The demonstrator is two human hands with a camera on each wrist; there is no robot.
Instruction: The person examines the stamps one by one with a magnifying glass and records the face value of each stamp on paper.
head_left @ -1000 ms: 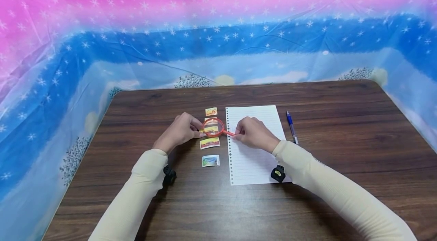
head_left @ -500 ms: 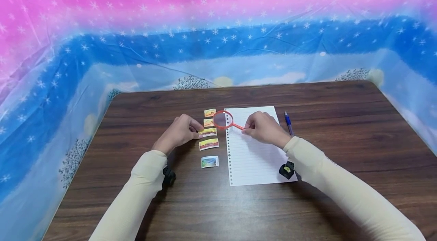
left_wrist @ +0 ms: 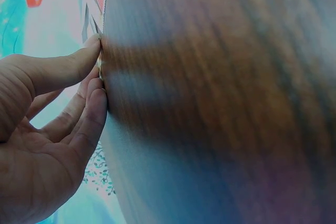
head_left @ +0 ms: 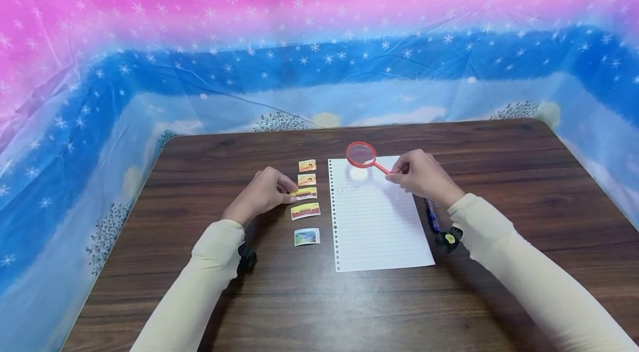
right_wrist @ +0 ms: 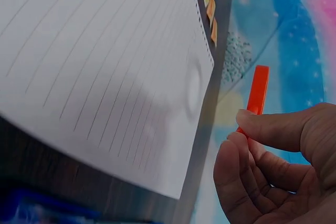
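Observation:
Left of the paper, several small postage stamps stand in a column. My left hand [head_left: 265, 191] has its thumb and fingertips around the left end of the yellow-and-red stamp [head_left: 307, 193] in the middle of that column. In the left wrist view, the thumb [left_wrist: 79, 64] and fingers press down at the tabletop by the stamp's edge. My right hand [head_left: 421, 173] pinches the handle of a red-rimmed magnifying glass [head_left: 361, 155], its lens raised above the top of the lined paper [head_left: 381, 230]. A bright patch from the lens falls on the sheet.
Two orange stamps, the nearer one [head_left: 307, 179], lie beyond the held one. Closer are another yellow-and-red stamp [head_left: 305, 210] and a blue-green landscape stamp [head_left: 307, 236]. A blue pen [head_left: 432, 216] lies right of the paper, partly under my right wrist. Faint handwriting [head_left: 348, 189] marks the sheet.
My right hand has carried the magnifying glass from over the stamps to the right and up, above the paper's top. My left hand stays at the same stamp.

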